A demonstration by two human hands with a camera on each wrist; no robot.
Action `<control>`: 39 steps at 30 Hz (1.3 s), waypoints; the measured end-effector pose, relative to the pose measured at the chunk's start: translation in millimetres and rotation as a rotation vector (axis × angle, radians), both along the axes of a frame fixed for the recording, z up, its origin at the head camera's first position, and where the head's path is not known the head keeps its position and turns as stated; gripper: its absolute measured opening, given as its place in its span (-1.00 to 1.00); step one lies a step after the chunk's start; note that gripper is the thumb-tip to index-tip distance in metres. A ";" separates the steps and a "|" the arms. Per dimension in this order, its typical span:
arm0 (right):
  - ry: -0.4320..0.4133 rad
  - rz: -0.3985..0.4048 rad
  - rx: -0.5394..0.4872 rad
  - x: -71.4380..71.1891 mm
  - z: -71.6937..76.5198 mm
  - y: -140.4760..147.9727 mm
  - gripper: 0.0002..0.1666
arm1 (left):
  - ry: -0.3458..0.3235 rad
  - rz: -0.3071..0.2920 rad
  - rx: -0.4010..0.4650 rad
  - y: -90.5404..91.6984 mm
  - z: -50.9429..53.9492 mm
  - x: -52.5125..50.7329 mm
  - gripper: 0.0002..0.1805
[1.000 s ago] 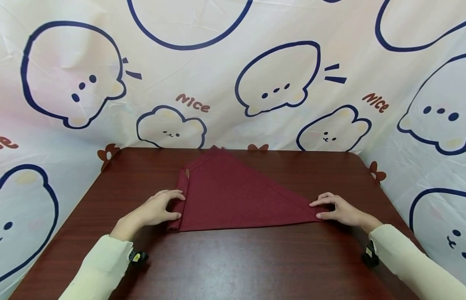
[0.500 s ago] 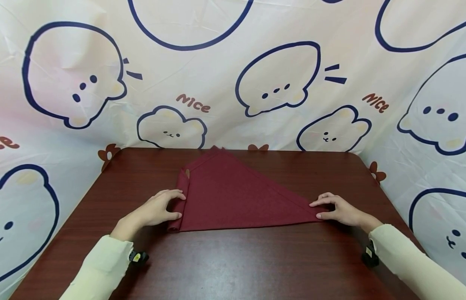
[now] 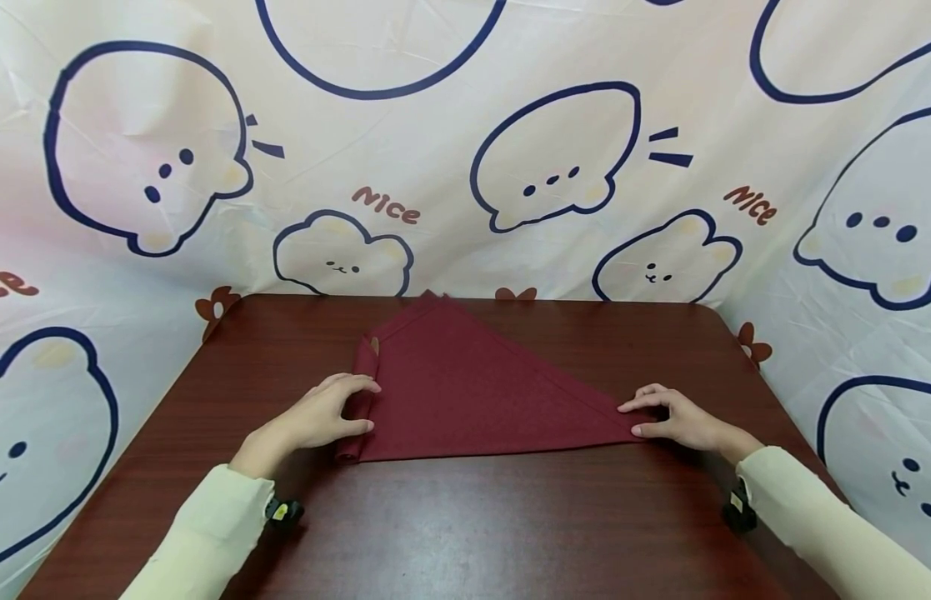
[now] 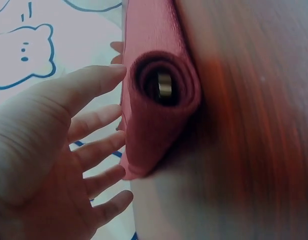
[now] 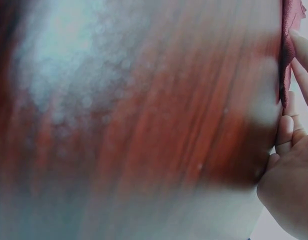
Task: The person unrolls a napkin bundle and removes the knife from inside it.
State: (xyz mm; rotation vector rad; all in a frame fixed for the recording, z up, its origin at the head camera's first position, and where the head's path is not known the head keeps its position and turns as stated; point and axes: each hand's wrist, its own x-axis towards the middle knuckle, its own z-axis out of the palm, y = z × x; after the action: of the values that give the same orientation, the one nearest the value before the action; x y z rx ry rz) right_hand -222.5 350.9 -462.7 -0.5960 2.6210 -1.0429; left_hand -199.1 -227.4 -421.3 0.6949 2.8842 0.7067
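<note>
Left hand shifts inward along a rolled maroon cloth

The maroon cloth (image 3: 480, 392) lies across the middle of the table, folded into a broad triangle whose far tip reaches the table's back edge. Its left side is wound into a roll (image 3: 367, 362). Compared with a second ago, the left hand (image 3: 318, 414) sits slightly farther right and farther from the person, its thumb and index tips over the roll's inner side; the cloth and the right hand (image 3: 683, 422) look unchanged.

The left hand's fingers are spread, tips at the roll. The right hand's thumb and index finger rest, parted, on the cloth's narrow right corner; whether they pinch any fabric I cannot tell.

The fabric is matte and finely textured, with a seam line along its slanted edge. From the left wrist, the roll's end shows layered rings round a shiny, gold-toned piece (image 4: 165, 86); a small tan patch (image 3: 374, 345) shows near its far end.

The glossy, dark red-brown wood-grain table (image 3: 465, 529) reflects light in front. Pale sleeves (image 3: 210, 521) and black wrist devices (image 3: 285, 512) flank it. A creased, cream curtain (image 3: 435, 150) with navy cartoon outlines and "Nice" lettering encloses it. The left hand covers part of the roll.
</note>
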 end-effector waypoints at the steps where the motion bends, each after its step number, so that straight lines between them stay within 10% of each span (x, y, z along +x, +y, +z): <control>1: 0.000 0.001 -0.001 -0.1 0.1 0.0 -0.61 | -0.002 -0.003 0.000 1.8 0.6 -0.3 -0.47; 19: -0.006 0.001 0.007 0.1 1.3 -2.0 -0.61 | -0.002 -0.044 -0.057 27.2 -7.9 -1.8 -0.51; 39: 0.020 0.005 0.000 1.5 -1.1 0.1 -0.62 | 0.008 0.037 -0.089 10.2 -12.2 3.4 -0.48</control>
State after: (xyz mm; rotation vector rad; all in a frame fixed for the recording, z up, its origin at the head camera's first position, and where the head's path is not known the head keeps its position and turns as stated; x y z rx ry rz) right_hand -221.0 351.0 -463.7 -0.6156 2.6354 -1.0406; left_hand -195.7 -217.2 -433.4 0.6359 2.9221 0.5770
